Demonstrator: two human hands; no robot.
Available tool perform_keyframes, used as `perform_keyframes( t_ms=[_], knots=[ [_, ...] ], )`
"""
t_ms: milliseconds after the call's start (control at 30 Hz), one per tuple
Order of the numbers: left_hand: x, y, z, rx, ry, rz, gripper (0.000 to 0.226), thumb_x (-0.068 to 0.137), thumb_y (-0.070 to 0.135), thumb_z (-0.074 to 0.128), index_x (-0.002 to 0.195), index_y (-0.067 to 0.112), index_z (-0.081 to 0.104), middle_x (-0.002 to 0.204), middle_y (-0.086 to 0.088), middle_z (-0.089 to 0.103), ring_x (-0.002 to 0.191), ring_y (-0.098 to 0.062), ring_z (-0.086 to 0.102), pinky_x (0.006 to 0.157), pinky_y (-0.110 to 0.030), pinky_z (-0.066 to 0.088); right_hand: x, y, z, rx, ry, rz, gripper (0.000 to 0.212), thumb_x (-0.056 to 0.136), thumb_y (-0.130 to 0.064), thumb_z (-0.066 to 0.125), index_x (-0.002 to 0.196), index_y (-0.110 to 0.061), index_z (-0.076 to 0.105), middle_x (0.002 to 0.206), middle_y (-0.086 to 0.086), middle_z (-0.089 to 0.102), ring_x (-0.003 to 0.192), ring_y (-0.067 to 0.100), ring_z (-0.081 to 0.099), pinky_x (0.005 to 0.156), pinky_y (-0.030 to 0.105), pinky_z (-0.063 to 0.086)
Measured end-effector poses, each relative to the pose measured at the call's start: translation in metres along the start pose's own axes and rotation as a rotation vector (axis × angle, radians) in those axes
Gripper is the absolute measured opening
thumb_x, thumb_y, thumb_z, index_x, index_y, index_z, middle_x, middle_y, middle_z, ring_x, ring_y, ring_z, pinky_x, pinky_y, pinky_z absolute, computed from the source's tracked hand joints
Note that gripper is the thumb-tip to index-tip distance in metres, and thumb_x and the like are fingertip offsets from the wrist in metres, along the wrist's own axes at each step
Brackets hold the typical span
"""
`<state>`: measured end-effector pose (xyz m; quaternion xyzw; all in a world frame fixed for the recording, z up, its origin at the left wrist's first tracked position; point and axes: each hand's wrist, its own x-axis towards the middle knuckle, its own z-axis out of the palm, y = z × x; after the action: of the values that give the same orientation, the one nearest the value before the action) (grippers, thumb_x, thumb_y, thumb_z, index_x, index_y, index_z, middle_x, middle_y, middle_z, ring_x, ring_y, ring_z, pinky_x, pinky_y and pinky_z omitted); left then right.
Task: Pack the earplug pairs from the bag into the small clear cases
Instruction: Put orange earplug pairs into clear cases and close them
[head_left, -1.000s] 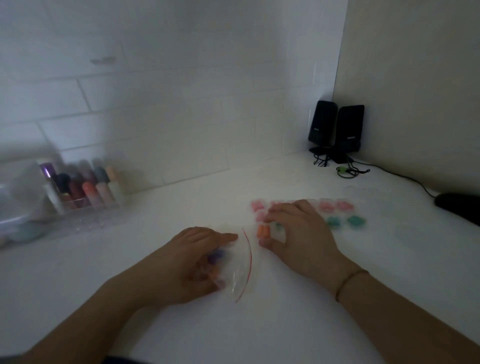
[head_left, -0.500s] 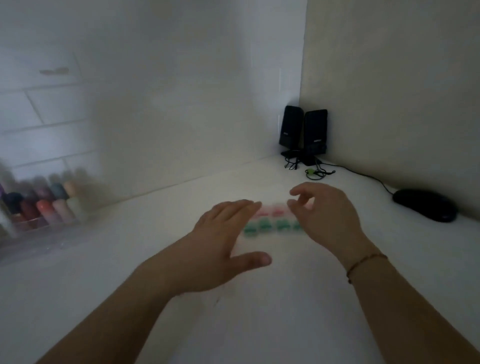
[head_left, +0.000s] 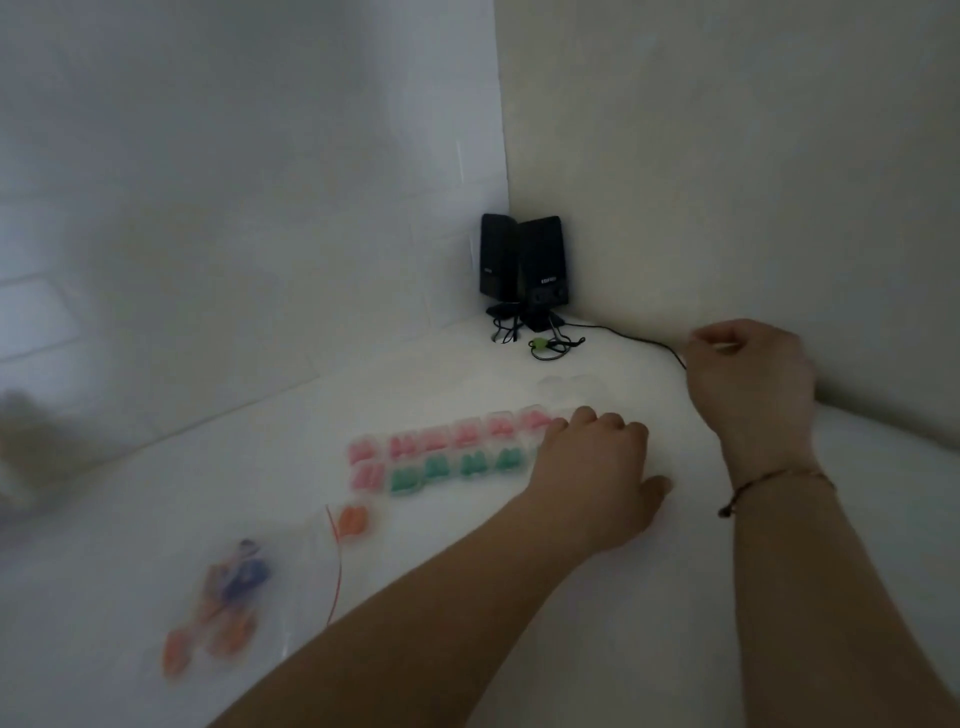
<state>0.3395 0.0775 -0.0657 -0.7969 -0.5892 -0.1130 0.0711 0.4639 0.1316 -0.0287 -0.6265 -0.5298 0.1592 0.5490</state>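
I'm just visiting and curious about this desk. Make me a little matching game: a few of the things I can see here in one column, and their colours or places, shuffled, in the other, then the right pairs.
Things:
1. speakers
2. bag
3. front row of filled cases
4. back row of filled cases

Descriptions:
A. mostly green earplugs inside
B. black, standing in the corner of the walls
C. pink earplugs inside
D. clear with a red strip, holding orange and blue earplugs

Pairs: 1-B, 2-D, 3-A, 4-C
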Motion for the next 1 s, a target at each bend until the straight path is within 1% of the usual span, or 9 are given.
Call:
perform_keyframes(
  t_ms=[167, 367, 467, 533, 633, 733, 800, 900, 1000],
  knots=[
    [0.008, 0.007, 0.007, -0.143, 0.035, -0.039, 0.040, 0.091, 0.032, 0.057, 0.125, 0.013, 0.057, 0.116, -0.009, 0.061, 0.107, -0.031, 0.053, 0.091, -0.041, 0.041, -0.001, 0.000, 0.002, -0.026, -0.007, -0.014, 0.009, 0.086, -0.023, 0.059, 0.080, -0.027, 0.065, 0.066, -0.012, 0.053, 0.072, 0.014, 0.052, 0.056, 0.017, 0.031],
    [-0.007, -0.020, -0.028, -0.630, 0.158, -0.171, 0.047, 0.083, 0.027, 0.071, 0.126, 0.023, 0.052, 0.106, 0.003, 0.065, 0.089, -0.012, 0.063, 0.082, -0.032, 0.054, -0.012, -0.018, 0.009, 0.092, -0.155, -0.156, 0.010, 0.087, -0.021, 0.060, 0.086, -0.027, 0.068, 0.076, -0.008, 0.067, 0.077, 0.015, 0.064, 0.072, 0.027, 0.051],
    [-0.030, -0.051, -0.054, -0.782, 0.206, -0.211, 0.054, 0.080, 0.026, 0.076, 0.126, 0.030, 0.049, 0.098, 0.011, 0.067, 0.079, -0.003, 0.066, 0.076, -0.028, 0.058, -0.034, -0.040, 0.010, 0.206, -0.317, -0.379, 0.031, 0.084, -0.005, 0.058, 0.085, -0.034, 0.067, 0.080, -0.014, 0.069, 0.070, 0.007, 0.062, 0.064, 0.015, 0.049],
    [-0.051, -0.075, -0.070, -0.855, 0.240, -0.226, 0.055, 0.079, 0.024, 0.077, 0.126, 0.032, 0.049, 0.097, 0.010, 0.069, 0.081, -0.004, 0.068, 0.076, -0.030, 0.059, -0.055, -0.054, 0.013, 0.253, -0.511, -0.556, 0.042, 0.077, 0.007, 0.058, 0.085, -0.033, 0.069, 0.086, -0.016, 0.069, 0.072, 0.007, 0.061, 0.061, 0.020, 0.051],
    [-0.089, -0.110, -0.085, -0.889, 0.310, -0.255, 0.056, 0.078, 0.016, 0.079, 0.125, 0.030, 0.052, 0.095, 0.008, 0.071, 0.084, -0.008, 0.069, 0.076, -0.028, 0.057, -0.093, -0.068, 0.028, 0.309, -0.682, -0.842, 0.036, 0.070, 0.004, 0.064, 0.098, -0.018, 0.071, 0.101, -0.008, 0.067, 0.086, 0.010, 0.061, 0.067, 0.024, 0.052],
    [-0.127, -0.136, -0.090, -0.980, 0.374, -0.290, 0.052, 0.075, 0.008, 0.080, 0.119, 0.027, 0.058, 0.094, 0.003, 0.072, 0.083, -0.015, 0.070, 0.074, -0.028, 0.057, -0.128, -0.074, 0.053, 0.291, -0.629, -1.026, 0.033, 0.075, 0.000, 0.074, 0.106, -0.010, 0.070, 0.111, -0.002, 0.066, 0.101, 0.001, 0.058, 0.087, 0.017, 0.047],
    [-0.145, -0.146, -0.087, -1.104, 0.375, -0.290, 0.048, 0.074, 0.008, 0.080, 0.117, 0.020, 0.061, 0.095, -0.005, 0.072, 0.087, -0.022, 0.070, 0.077, -0.031, 0.057, -0.141, -0.076, 0.062, 0.315, -0.542, -1.082, 0.023, 0.080, -0.005, 0.076, 0.102, -0.009, 0.071, 0.108, -0.001, 0.069, 0.099, 0.003, 0.061, 0.088, 0.020, 0.050],
    [-0.165, -0.157, -0.080, -1.426, 0.319, -0.265, 0.048, 0.076, 0.025, 0.077, 0.119, 0.010, 0.062, 0.100, -0.014, 0.071, 0.093, -0.030, 0.068, 0.082, -0.037, 0.056, -0.156, -0.081, 0.065, 0.464, -0.498, -1.038, 0.010, 0.086, -0.010, 0.070, 0.096, -0.012, 0.071, 0.104, -0.006, 0.070, 0.099, 0.005, 0.065, 0.085, 0.018, 0.050],
    [-0.175, -0.160, -0.077, -1.699, 0.150, -0.172, 0.053, 0.084, 0.046, 0.068, 0.119, 0.006, 0.066, 0.110, -0.020, 0.069, 0.099, -0.032, 0.067, 0.085, -0.038, 0.055, -0.165, -0.085, 0.062, 0.578, -0.495, -0.960, 0.014, 0.085, -0.011, 0.068, 0.098, -0.017, 0.068, 0.105, -0.013, 0.070, 0.098, 0.000, 0.066, 0.085, 0.009, 0.045]
  ],
)
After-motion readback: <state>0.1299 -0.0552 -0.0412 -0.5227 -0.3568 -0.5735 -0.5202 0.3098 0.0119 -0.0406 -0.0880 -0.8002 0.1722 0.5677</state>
